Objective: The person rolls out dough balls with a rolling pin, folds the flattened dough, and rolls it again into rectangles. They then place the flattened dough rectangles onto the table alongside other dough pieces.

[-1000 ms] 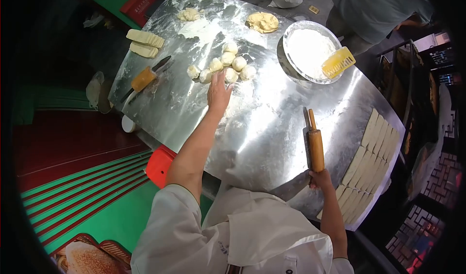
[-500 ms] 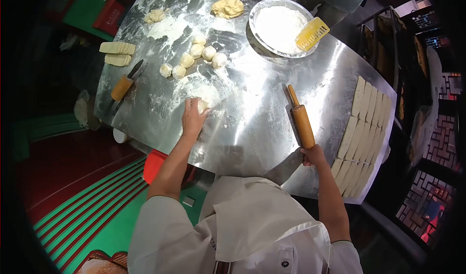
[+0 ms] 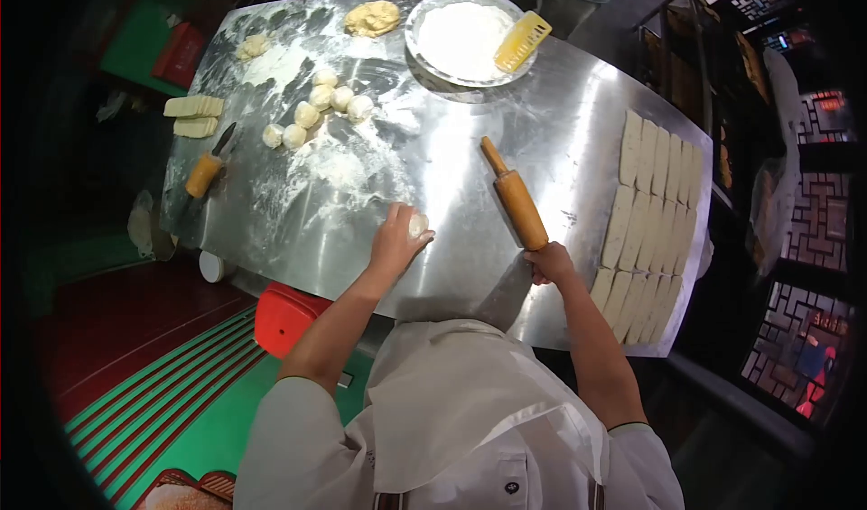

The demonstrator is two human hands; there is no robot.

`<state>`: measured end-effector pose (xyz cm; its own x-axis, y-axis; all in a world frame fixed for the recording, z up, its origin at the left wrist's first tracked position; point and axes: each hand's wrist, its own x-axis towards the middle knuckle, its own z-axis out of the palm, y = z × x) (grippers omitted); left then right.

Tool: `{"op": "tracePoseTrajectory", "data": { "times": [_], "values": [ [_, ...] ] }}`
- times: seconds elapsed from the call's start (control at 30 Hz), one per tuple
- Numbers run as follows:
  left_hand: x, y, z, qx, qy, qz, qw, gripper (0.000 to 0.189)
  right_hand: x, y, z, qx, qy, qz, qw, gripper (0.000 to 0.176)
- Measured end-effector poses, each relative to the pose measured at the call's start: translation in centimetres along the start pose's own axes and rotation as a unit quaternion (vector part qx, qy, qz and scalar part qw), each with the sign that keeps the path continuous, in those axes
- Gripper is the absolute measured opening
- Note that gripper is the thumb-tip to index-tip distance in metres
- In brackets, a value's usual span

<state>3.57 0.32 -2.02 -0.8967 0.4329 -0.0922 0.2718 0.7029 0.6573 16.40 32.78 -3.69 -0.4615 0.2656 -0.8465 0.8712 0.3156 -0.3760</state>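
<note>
My left hand (image 3: 394, 241) is closed around a pale dough ball (image 3: 417, 226), low over the metal table (image 3: 379, 280) near its front edge. Its fingertips curl over the ball's far side. My right hand (image 3: 549, 263) grips the near handle of a wooden rolling pin (image 3: 521, 210). The pin slants away to the left, its free handle pointing toward the table's far side. Beyond my left hand sits a group of several floured dough balls (image 3: 307, 115), with scattered flour (image 3: 339, 169) on the steel between.
A flour bowl (image 3: 461, 36) with a yellow scraper (image 3: 523, 42) stands at the back. Lumps of dough (image 3: 372, 19) lie left of it. Rows of dough strips (image 3: 646, 199) fill a tray on the right. A wooden-handled tool (image 3: 205, 175) and sliced dough (image 3: 193, 106) lie at left.
My left hand has carried the dough ball to the right, off the flour patch and closer to the rolling pin. The view has shifted, and my right hand keeps its grip on the pin.
</note>
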Motion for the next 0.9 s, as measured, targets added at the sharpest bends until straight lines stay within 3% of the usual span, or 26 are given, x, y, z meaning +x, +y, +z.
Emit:
{"op": "tracePoseTrajectory", "data": {
  "times": [0.1, 0.17, 0.27, 0.3, 0.33, 0.4, 0.5, 0.6, 0.63, 0.73, 0.87, 0.9],
  "values": [
    [-4.0, 2.6, 2.8, -0.078, -0.013, 0.014, 0.997, 0.046, 0.1, 0.5, 0.5, -0.050, 0.035, -0.017, 0.998, 0.034],
    [-5.7, 1.2, 5.1, 0.102, -0.050, 0.057, 0.992, 0.045, -0.2, 0.6, 0.5, -0.067, 0.038, -0.016, 0.997, 0.036],
    [-4.5, 5.5, 4.2, 0.129, -0.035, 0.034, 0.991, 0.048, -0.7, 0.9, 0.8, -0.117, 0.066, -0.040, 0.990, 0.037],
    [-3.9, 6.0, 4.3, 0.148, -0.040, 0.057, 0.986, 0.057, -0.4, 1.6, 1.3, -0.116, 0.067, -0.036, 0.990, 0.037],
    [-3.5, 5.9, 4.9, 0.146, -0.043, 0.059, 0.987, 0.057, -0.2, 2.3, 1.8, -0.137, 0.115, -0.078, 0.981, 0.040],
    [-3.4, 5.2, 6.4, 0.252, -0.044, 0.085, 0.963, 0.067, -1.1, 4.1, 2.3, -0.161, 0.161, -0.114, 0.967, 0.042],
    [-4.0, 5.0, 6.7, 0.258, -0.077, 0.061, 0.961, 0.072, -4.4, 5.7, 2.2, -0.168, 0.132, -0.082, 0.973, 0.049],
    [-2.8, 4.1, 7.0, 0.251, -0.086, 0.074, 0.961, 0.073, -5.9, 8.2, 3.0, -0.112, 0.191, -0.094, 0.971, 0.055],
    [-2.5, 3.8, 7.3, 0.258, -0.090, 0.057, 0.960, 0.073, -5.7, 9.4, 3.7, -0.069, 0.238, -0.149, 0.957, 0.060],
    [-1.8, 3.8, 7.6, 0.250, -0.055, 0.086, 0.963, 0.074, -5.9, 6.7, 3.5, -0.107, 0.284, -0.154, 0.940, 0.059],
    [-1.8, 3.9, 5.1, 0.149, -0.093, 0.041, 0.984, 0.074, -5.2, 2.4, 3.4, -0.129, 0.280, -0.185, 0.933, 0.059],
    [-1.9, 3.8, 2.6, 0.133, -0.038, 0.055, 0.989, 0.073, -6.2, 1.0, 3.4, -0.155, 0.249, -0.218, 0.931, 0.059]
  ]
}}
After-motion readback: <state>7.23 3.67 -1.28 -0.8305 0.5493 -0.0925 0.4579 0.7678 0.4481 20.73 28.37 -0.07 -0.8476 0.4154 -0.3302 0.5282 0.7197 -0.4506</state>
